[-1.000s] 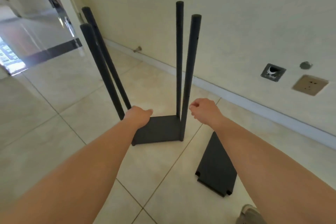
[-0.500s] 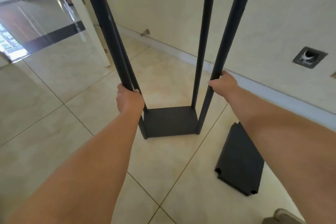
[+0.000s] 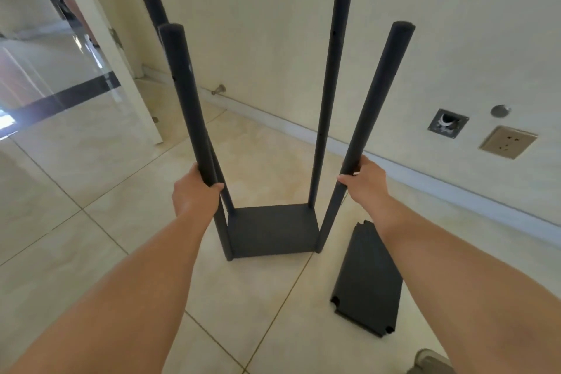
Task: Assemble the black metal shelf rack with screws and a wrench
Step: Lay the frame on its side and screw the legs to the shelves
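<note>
The black metal rack stands upright on the tiled floor: a flat shelf panel (image 3: 273, 231) at the bottom with four tall round posts rising from its corners. My left hand (image 3: 195, 194) grips the near left post (image 3: 185, 100) low down. My right hand (image 3: 365, 181) grips the near right post (image 3: 379, 100) at about the same height. The two far posts (image 3: 328, 100) stand free, the far left one partly hidden behind the near left post. A second loose black shelf panel (image 3: 368, 279) lies flat on the floor to the right of the rack. No screws or wrench are visible.
A cream wall with a white skirting board (image 3: 425, 170) runs close behind the rack, carrying a socket plate (image 3: 508, 141) and an open wall box (image 3: 447, 123). A white door frame (image 3: 121, 70) and a glossy floor lie at the left. A shoe tip (image 3: 431, 361) shows bottom right.
Both hands went from near the bottom shelf panel to gripping the two near posts. The view has since pulled back and the post tops have come into frame.
</note>
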